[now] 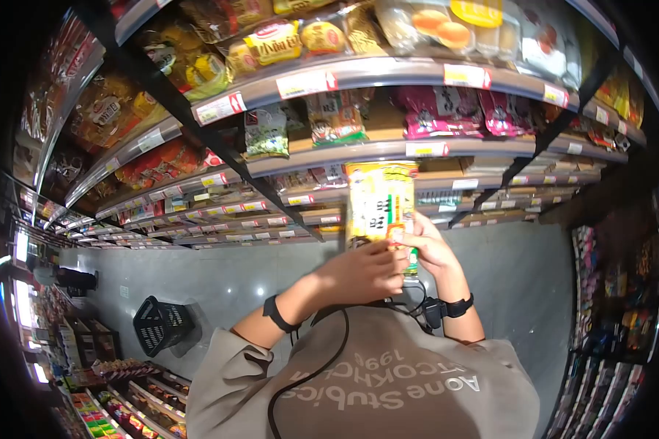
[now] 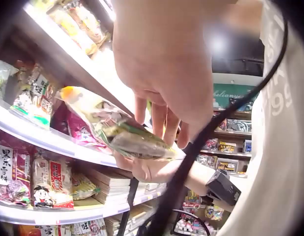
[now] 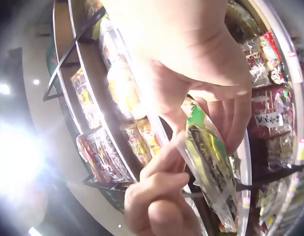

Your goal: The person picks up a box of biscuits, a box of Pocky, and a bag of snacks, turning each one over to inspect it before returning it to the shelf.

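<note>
A yellow plastic snack bag (image 1: pixel 370 201) with a white label and dark lettering is held upright in front of the chest. My right hand (image 1: pixel 433 249) grips its lower right side, thumb on the front. In the right wrist view, the bag's green edge (image 3: pixel 196 118) sits between that hand's thumb and fingers. Across the lower part of the bag lies my left hand (image 1: pixel 370 271). The left wrist view has its fingers (image 2: pixel 159 120) pointing down at the bag, without wrapping round it. A finger of the left hand (image 3: pixel 159 196) touches the bag's side in the right wrist view.
Store shelves (image 1: pixel 388 150) full of packaged snacks stand in front, with price tags along their edges. Pink bags (image 1: pixel 439 113) lie on one shelf. A black shopping basket (image 1: pixel 161 325) stands on the grey floor to the left. Dark cables (image 1: pixel 344 344) hang over the shirt.
</note>
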The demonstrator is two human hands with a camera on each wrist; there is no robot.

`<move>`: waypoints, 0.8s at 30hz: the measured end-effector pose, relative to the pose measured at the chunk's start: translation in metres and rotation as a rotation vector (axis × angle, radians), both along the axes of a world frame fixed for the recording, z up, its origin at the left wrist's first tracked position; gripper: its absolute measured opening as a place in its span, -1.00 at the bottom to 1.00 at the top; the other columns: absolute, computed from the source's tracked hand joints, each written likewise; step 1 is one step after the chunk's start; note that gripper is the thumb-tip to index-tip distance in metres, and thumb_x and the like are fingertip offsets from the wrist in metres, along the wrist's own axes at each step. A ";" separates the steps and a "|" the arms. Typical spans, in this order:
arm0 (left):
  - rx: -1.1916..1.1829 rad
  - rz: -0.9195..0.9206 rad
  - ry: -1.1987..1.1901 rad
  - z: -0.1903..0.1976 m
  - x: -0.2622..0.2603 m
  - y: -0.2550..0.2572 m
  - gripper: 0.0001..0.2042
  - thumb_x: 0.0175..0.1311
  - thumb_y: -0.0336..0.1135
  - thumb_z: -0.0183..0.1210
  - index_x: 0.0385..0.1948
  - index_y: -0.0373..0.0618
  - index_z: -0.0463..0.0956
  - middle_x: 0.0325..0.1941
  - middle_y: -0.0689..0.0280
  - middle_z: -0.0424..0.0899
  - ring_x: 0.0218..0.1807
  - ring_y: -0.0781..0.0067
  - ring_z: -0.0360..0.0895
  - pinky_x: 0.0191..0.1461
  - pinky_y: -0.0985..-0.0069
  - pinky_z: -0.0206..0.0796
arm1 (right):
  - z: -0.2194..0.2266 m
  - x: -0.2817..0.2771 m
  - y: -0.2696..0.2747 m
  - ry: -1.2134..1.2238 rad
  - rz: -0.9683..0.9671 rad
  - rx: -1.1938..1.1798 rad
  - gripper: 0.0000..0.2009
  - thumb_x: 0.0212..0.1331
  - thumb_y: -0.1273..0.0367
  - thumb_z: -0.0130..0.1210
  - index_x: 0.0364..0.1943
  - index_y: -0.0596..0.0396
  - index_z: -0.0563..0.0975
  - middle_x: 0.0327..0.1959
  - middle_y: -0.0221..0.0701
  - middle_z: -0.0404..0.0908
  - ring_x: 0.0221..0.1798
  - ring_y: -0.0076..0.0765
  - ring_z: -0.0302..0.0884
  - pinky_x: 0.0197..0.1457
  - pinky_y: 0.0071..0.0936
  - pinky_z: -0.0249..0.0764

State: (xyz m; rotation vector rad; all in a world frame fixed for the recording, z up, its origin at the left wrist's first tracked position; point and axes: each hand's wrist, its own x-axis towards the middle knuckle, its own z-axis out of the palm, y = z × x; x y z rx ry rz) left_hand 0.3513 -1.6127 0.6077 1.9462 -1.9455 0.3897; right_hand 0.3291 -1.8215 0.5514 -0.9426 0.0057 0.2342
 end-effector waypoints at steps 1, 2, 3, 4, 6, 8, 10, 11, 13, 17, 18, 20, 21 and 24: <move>-0.038 -0.012 0.061 0.005 0.017 0.008 -0.80 0.00 -0.27 0.24 -0.33 -0.07 0.58 -0.04 0.26 0.58 0.08 0.25 0.56 0.21 0.32 0.43 | 0.002 0.010 -0.005 -0.012 -0.054 -0.036 -0.44 0.15 0.61 0.21 0.28 0.20 0.36 0.09 -0.29 0.63 0.06 -0.39 0.63 0.16 -0.46 0.56; -0.087 0.047 0.145 0.009 0.040 0.017 -0.84 0.02 -0.31 0.29 -0.36 -0.05 0.57 -0.08 0.27 0.59 0.04 0.23 0.58 0.14 0.32 0.46 | 0.010 0.020 -0.010 -0.007 -0.094 -0.017 -0.43 0.13 0.61 0.22 0.28 0.21 0.36 0.12 -0.25 0.62 0.11 -0.35 0.62 0.21 -0.42 0.54; -0.163 0.081 0.133 0.022 0.069 0.025 -0.87 0.06 -0.34 0.32 -0.41 -0.07 0.55 -0.21 0.24 0.61 -0.05 0.17 0.61 0.09 0.31 0.49 | 0.015 0.029 -0.014 -0.050 -0.165 -0.011 -0.43 0.15 0.58 0.23 0.29 0.21 0.34 0.15 -0.26 0.60 0.16 -0.35 0.59 0.26 -0.38 0.50; -0.167 0.050 -0.002 0.027 0.097 0.030 -0.88 0.13 -0.33 0.32 -0.39 -0.10 0.58 -0.26 0.20 0.66 -0.09 0.15 0.64 0.08 0.30 0.50 | 0.019 0.038 -0.017 -0.076 -0.226 -0.042 -0.42 0.16 0.56 0.24 0.30 0.20 0.34 0.17 -0.28 0.59 0.18 -0.36 0.58 0.28 -0.38 0.48; -0.219 0.418 0.215 0.017 0.132 0.040 -0.85 0.26 -0.30 0.25 -0.28 -0.19 0.64 -0.12 0.14 0.72 0.00 0.12 0.65 0.10 0.23 0.48 | 0.024 0.054 -0.021 -0.125 -0.306 -0.103 -0.40 0.18 0.50 0.27 0.32 0.19 0.32 0.18 -0.34 0.59 0.17 -0.40 0.57 0.30 -0.40 0.44; -0.191 0.455 0.262 0.014 0.174 0.044 -0.80 0.33 -0.29 0.19 -0.15 -0.20 0.63 0.00 0.12 0.68 0.06 0.06 0.61 0.16 0.23 0.44 | 0.032 0.070 -0.022 -0.123 -0.316 -0.162 -0.42 0.19 0.48 0.28 0.30 0.16 0.34 0.13 -0.36 0.62 0.13 -0.44 0.58 0.26 -0.43 0.45; -0.172 0.455 0.231 0.002 0.209 0.042 -0.75 0.34 -0.30 0.16 -0.03 -0.19 0.60 0.08 0.10 0.65 0.10 0.04 0.59 0.19 0.23 0.42 | 0.046 0.087 -0.018 -0.151 -0.281 -0.187 -0.46 0.19 0.46 0.30 0.26 0.17 0.37 0.07 -0.39 0.65 0.07 -0.48 0.59 0.21 -0.44 0.47; -0.156 0.447 0.193 0.001 0.222 0.040 -0.73 0.35 -0.31 0.15 0.02 -0.17 0.58 0.12 0.10 0.63 0.11 0.04 0.58 0.19 0.23 0.42 | 0.048 0.098 -0.017 -0.159 -0.291 -0.217 -0.47 0.19 0.47 0.30 0.25 0.17 0.39 0.04 -0.41 0.66 0.03 -0.52 0.59 0.17 -0.46 0.48; -0.070 0.451 0.171 -0.004 0.239 0.040 -0.68 0.33 -0.33 0.14 0.09 -0.13 0.55 0.15 0.12 0.60 0.13 0.06 0.57 0.19 0.21 0.41 | 0.049 0.117 -0.018 -0.186 -0.314 -0.277 -0.48 0.18 0.46 0.31 0.23 0.17 0.40 0.03 -0.42 0.66 0.01 -0.55 0.59 0.13 -0.48 0.49; 0.078 0.467 0.071 -0.001 0.251 0.041 -0.57 0.21 -0.45 0.12 0.17 -0.05 0.51 0.12 0.20 0.61 0.12 0.13 0.59 0.12 0.22 0.46 | 0.038 0.148 -0.021 -0.182 -0.299 -0.399 -0.43 0.21 0.53 0.27 0.32 0.15 0.35 0.07 -0.37 0.65 0.06 -0.48 0.61 0.20 -0.45 0.52; 0.084 0.459 0.031 -0.004 0.255 0.045 -0.56 0.19 -0.47 0.11 0.16 -0.04 0.51 0.12 0.20 0.61 0.11 0.14 0.59 0.10 0.25 0.47 | 0.039 0.154 -0.021 -0.180 -0.269 -0.400 -0.44 0.22 0.52 0.27 0.31 0.14 0.36 0.06 -0.37 0.66 0.05 -0.49 0.61 0.17 -0.46 0.54; 0.126 0.472 0.022 -0.003 0.256 0.051 -0.54 0.17 -0.53 0.08 0.17 -0.04 0.51 0.14 0.23 0.61 0.07 0.14 0.61 0.05 0.30 0.51 | 0.041 0.165 -0.020 -0.196 -0.284 -0.399 -0.50 0.24 0.53 0.24 0.27 0.16 0.39 0.06 -0.37 0.65 0.04 -0.48 0.62 0.16 -0.47 0.55; 0.158 0.495 0.067 -0.005 0.257 0.053 -0.54 0.17 -0.54 0.07 0.17 -0.05 0.51 0.15 0.23 0.61 0.08 0.13 0.61 0.07 0.29 0.51 | 0.047 0.167 -0.017 -0.195 -0.299 -0.381 -0.52 0.24 0.53 0.23 0.25 0.17 0.40 0.06 -0.37 0.65 0.05 -0.48 0.61 0.16 -0.47 0.55; 0.157 0.506 0.123 -0.006 0.261 0.054 -0.52 0.16 -0.58 0.02 0.18 -0.05 0.51 0.22 0.20 0.58 0.14 0.11 0.58 0.19 0.24 0.46 | 0.046 0.184 -0.015 -0.258 -0.282 -0.360 -0.54 0.24 0.53 0.23 0.23 0.19 0.42 0.06 -0.36 0.65 0.08 -0.46 0.60 0.22 -0.43 0.52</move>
